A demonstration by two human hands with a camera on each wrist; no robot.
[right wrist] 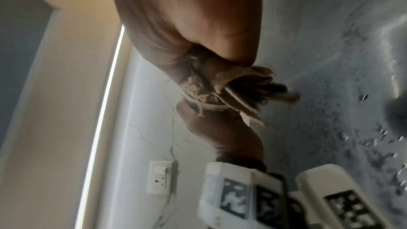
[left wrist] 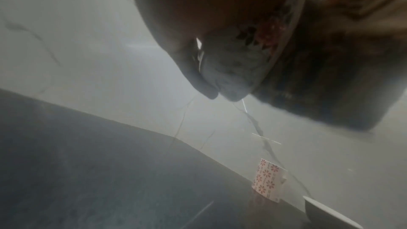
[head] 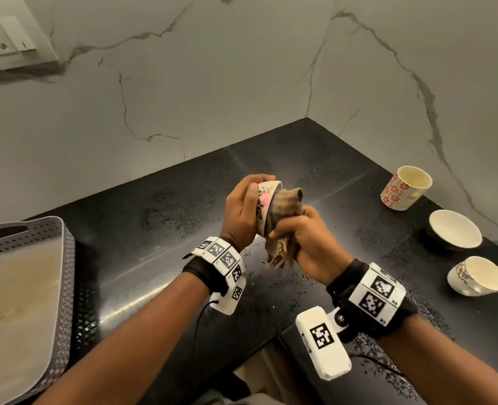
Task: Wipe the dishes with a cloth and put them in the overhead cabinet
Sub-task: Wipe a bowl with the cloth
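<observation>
My left hand (head: pixel 243 207) grips a small floral bowl (head: pixel 266 197) tipped on its side above the black counter (head: pixel 166 217), mouth facing right. My right hand (head: pixel 303 239) holds a bunched brown cloth (head: pixel 285 206) pushed into the bowl's mouth, with the cloth's loose end hanging below the fist. In the left wrist view the floral bowl (left wrist: pixel 242 58) sits in my fingers (left wrist: pixel 193 74) with the cloth (left wrist: pixel 319 76) against its rim. The right wrist view shows the cloth (right wrist: pixel 246 90) bunched in my fist, its frayed end sticking out.
At the right of the counter stand a red-patterned mug (head: pixel 404 188), a dark bowl with a white inside (head: pixel 454 229) and a white cup (head: pixel 480 276). A grey perforated tray (head: pixel 25 287) sits at the left. Water drops speckle the counter. A wall socket (head: pixel 5 36) is at the upper left.
</observation>
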